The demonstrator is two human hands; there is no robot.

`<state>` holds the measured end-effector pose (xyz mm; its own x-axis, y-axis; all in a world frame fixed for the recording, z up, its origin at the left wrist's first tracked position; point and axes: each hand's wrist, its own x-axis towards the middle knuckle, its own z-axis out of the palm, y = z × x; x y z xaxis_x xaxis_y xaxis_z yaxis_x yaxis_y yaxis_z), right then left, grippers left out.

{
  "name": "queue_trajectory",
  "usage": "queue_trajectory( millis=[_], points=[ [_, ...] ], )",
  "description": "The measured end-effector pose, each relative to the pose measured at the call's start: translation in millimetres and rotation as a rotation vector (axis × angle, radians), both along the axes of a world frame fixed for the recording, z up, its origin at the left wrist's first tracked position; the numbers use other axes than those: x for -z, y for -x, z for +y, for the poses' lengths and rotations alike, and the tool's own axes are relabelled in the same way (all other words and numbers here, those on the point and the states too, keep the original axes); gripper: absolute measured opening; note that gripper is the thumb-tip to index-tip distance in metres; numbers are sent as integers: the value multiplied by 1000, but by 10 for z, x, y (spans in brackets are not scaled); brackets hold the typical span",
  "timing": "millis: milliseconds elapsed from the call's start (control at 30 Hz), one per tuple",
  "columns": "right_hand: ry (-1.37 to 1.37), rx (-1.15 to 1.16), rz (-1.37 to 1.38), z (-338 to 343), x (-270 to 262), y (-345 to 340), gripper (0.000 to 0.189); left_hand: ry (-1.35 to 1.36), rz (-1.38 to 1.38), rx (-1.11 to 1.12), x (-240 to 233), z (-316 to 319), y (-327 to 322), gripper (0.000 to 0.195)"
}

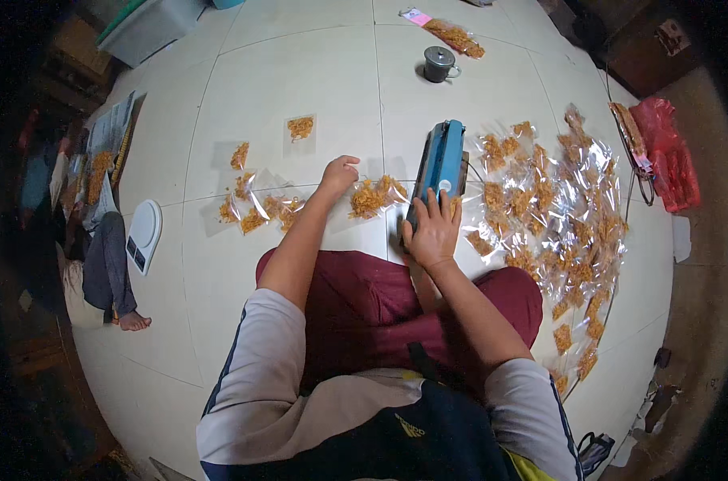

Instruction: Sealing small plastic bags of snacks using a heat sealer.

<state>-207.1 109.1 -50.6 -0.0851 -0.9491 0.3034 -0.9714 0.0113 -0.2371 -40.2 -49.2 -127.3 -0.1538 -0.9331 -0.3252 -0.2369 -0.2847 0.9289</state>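
My right hand (434, 231) lies with fingers spread on the near end of a blue impulse bag sealer (445, 153), and no object shows in its grasp. To the left, my left hand (340, 174) is over the floor with its fingers bent; whether something is between them cannot be told. Just right of that hand are clear plastic bags of orange-brown shredded snack (369, 197). More small bags (254, 219) lie left of my left forearm, and a single bag (300, 127) sits farther out. A large pile of filled bags (544, 198) spreads right of the sealer.
A white digital scale (144, 231) is at the left, near another person's bare foot (134, 321). Ahead stand a lidded dark mug (439, 65) and a long snack packet (454, 37). A red plastic bag (667, 156) lies at the right. A grey bin (153, 30) is far left.
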Motion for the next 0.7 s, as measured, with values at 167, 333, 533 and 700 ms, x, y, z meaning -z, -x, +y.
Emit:
queue_trajectory(
  millis=[167,333,533,700],
  points=[
    [1,10,30,-2,-17,-9,36,74,-224,352,-364,217,-38,9],
    [-9,31,21,18,-23,5,36,187,-207,307,-387,349,-33,12],
    [-46,9,88,43,-208,11,37,303,-260,413,-599,438,-75,8],
    [-7,23,-57,-103,-528,167,41,158,-158,405,-1004,646,-64,7]
  ],
)
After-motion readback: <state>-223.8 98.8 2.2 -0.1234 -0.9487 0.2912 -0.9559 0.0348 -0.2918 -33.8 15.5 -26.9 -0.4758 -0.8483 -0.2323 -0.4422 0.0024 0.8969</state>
